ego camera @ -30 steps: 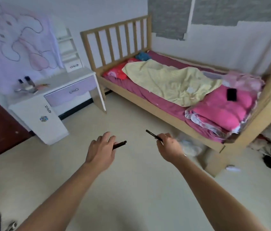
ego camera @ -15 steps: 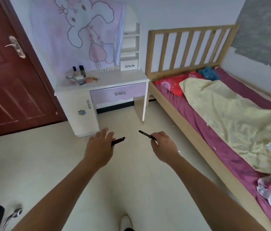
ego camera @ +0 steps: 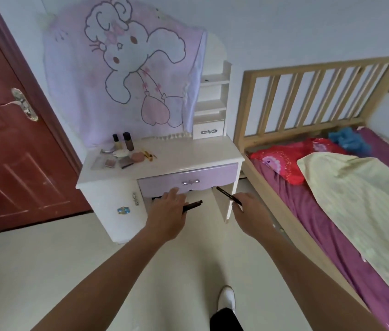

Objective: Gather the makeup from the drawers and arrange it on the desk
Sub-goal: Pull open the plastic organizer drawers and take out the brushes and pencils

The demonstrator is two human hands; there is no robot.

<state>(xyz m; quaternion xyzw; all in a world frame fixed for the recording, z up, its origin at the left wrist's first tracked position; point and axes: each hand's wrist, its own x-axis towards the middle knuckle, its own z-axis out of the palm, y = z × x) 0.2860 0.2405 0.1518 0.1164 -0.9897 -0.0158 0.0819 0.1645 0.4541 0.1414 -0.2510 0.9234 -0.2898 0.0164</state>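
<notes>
Your left hand (ego camera: 168,213) holds a dark pencil (ego camera: 193,205), your right hand (ego camera: 248,211) pinches a thin pencil (ego camera: 228,195), both just short of the desk (ego camera: 188,156), so lay them flat beside the makeup (ego camera: 121,158) on its left.

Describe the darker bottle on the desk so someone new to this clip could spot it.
Find the white desk with the lilac drawer. At its back left corner, two small bottles stand side by side. It is the dark brown bottle on the right, the taller one; the pale bottle beside it has a black cap.
</notes>
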